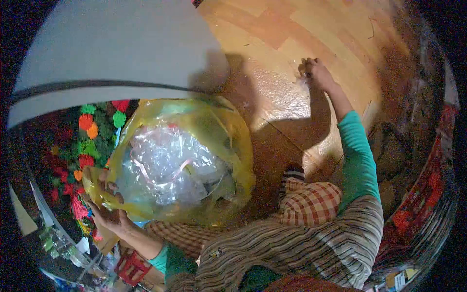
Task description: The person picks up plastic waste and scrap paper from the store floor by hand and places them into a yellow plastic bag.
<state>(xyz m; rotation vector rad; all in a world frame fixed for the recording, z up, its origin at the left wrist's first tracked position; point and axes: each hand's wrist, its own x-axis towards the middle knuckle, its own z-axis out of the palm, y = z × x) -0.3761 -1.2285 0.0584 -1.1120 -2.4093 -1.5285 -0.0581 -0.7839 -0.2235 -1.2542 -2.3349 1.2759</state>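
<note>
A translucent yellow plastic bag [238, 141] stands wide at its mouth in front of my body. Clear crinkled plastic [165, 160] fills it, with a pink ribbon-like strip [146, 176] on top. My left hand [112, 207] is closed on the bag's rim at the left, fingers partly behind the film. Reaching out over the floor at the upper right, my right hand [317, 74] has its fingers curled together. Something small and shiny shows at its fingertips, too blurred to name.
Wood-patterned flooring [272, 24] spreads ahead, with small scraps on it. A white panel-like surface [121, 44] fills the upper left. Bright red, orange and green pompom-like pieces [87, 146] lie left of the bag. A red plastic basket [132, 267] is at lower left.
</note>
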